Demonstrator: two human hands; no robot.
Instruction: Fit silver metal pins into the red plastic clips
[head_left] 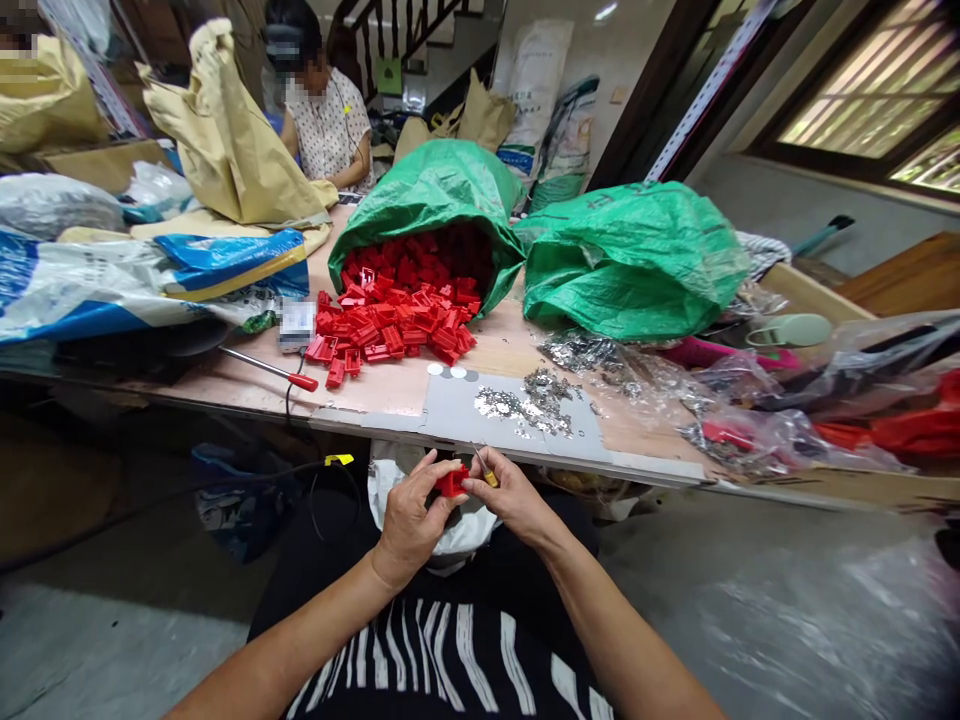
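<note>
Between thumb and fingers, my left hand (414, 505) grips a red plastic part (452, 482) just off the table's front edge. My right hand (514, 495) is closed around a small screwdriver with a yellow handle (490, 478), its thin shaft pointing up and left. The right fingertips meet the red part; whether they also pinch a small piece there is too small to tell. Below both hands lies a white bag (457, 535) in the lap. On the table ahead, small silvery metal pieces (525, 405) are spread over a grey sheet (442, 410).
A green sack (435, 180) spills a heap of red parts (397, 320) onto the table; another green sack (637, 260) lies to its right. A red-handled rod (270, 370) rests near the left front edge. Across the table sits a person (330, 130). Plastic bags (757, 430) crowd the right.
</note>
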